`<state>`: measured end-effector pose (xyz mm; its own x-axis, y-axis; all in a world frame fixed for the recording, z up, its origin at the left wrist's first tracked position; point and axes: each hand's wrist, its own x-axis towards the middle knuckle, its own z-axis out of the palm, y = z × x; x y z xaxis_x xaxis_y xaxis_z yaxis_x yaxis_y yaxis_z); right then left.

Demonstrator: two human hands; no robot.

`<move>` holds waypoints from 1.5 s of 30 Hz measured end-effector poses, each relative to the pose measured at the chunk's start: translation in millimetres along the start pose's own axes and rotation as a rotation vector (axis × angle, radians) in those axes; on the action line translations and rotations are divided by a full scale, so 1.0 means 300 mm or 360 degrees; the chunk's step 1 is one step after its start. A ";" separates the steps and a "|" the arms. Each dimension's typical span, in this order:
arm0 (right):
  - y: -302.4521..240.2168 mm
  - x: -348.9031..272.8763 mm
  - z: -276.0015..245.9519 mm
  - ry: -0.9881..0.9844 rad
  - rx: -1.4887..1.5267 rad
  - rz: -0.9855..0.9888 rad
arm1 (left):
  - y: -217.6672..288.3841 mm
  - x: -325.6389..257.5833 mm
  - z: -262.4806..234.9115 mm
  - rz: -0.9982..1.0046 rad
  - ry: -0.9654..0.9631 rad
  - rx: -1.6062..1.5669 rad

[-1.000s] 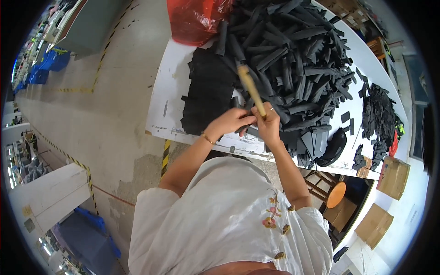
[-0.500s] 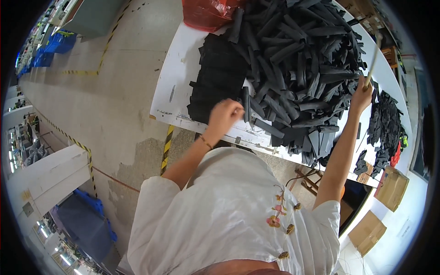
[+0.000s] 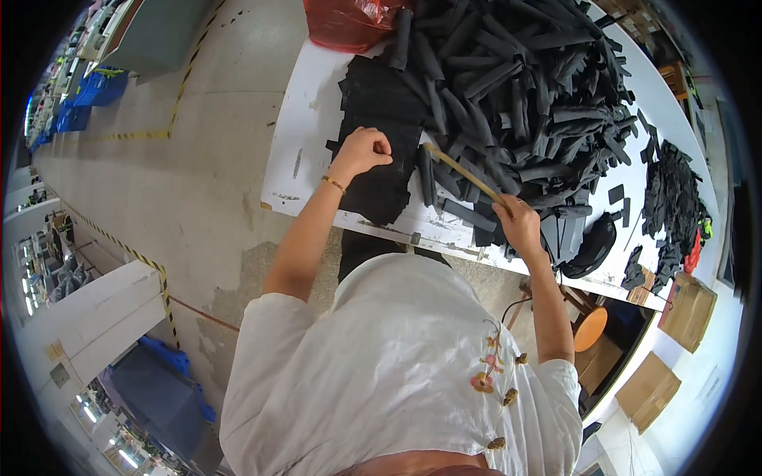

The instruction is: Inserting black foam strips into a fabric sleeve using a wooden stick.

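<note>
Black material with ragged edges forms a flat layer [image 3: 382,95] on the white table [image 3: 287,163] and serves as landmark. Beyond its far edge is a red plastic bag [image 3: 349,32]. Over the layer is the left hand [image 3: 361,155], fingers curled together against the thumb; whether it pinches or touches anything cannot be told. Just right of the layer lie loose black rolls [image 3: 467,213]. They appear light and soft, liable to flatten under a hard grip; mid-length would be the sound place to take hold. Above them slants a pale stick [image 3: 470,176], its far tip near the layer's right edge; contact there is unconfirmed. Further right of the layer, the right hand [image 3: 520,226] has its fingers clamped around the stick's near end. Judged by appearance, the stick is light, stiff and not fragile, and that end suits holding. Right of the layer spreads a large pile [image 3: 548,119] of similar rolls; well right, a smaller black heap [image 3: 667,190].
</note>
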<state>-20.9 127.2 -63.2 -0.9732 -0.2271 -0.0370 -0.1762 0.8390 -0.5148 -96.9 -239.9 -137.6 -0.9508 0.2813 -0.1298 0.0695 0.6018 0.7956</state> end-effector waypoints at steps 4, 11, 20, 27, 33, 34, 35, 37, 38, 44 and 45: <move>-0.021 -0.004 -0.004 -0.0029 0.0054 -0.0152 | 0.009 -0.018 -0.040 0.0028 -0.0050 -0.0162; -0.047 0.009 -0.030 -0.0109 0.0020 -0.0218 | 0.062 -0.050 -0.062 -0.0137 0.0121 -0.0609; -0.062 0.036 -0.044 -0.0065 -0.0014 -0.0353 | 0.108 -0.067 -0.101 -0.0090 -0.0081 -0.0436; -0.057 0.049 -0.047 -0.0082 -0.0030 -0.0326 | 0.109 -0.073 -0.103 0.0009 -0.0095 -0.0427; -0.056 0.057 -0.034 -0.0132 -0.0005 -0.0443 | 0.140 -0.072 -0.110 0.0014 -0.0158 -0.0460; -0.067 0.060 -0.023 -0.0185 0.0008 -0.0443 | 0.153 -0.072 -0.103 0.0011 -0.0182 -0.0463; -0.081 0.064 -0.009 -0.0238 0.0022 -0.0444 | 0.166 -0.074 -0.089 0.0042 -0.0201 -0.0454; -0.130 0.075 0.050 -0.0237 0.0163 -0.0440 | 0.206 -0.075 -0.037 0.0101 -0.0257 -0.0469; -0.158 0.082 0.089 -0.0237 0.0305 -0.0428 | 0.232 -0.084 -0.001 0.0153 -0.0251 -0.0435; -0.258 0.067 0.210 -0.0300 0.0811 0.0022 | 0.358 -0.210 0.033 0.0631 0.1372 0.0050; -0.269 0.064 0.223 -0.0300 0.0811 0.0008 | 0.287 -0.208 0.072 0.0358 0.1321 -0.0727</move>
<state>-15.6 22.0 -79.5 -0.9222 -0.3478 -0.1691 -0.0324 0.5051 -0.8625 -24.9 -189.5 -73.6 -0.8522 -0.3677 0.3723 0.3180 0.2012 0.9265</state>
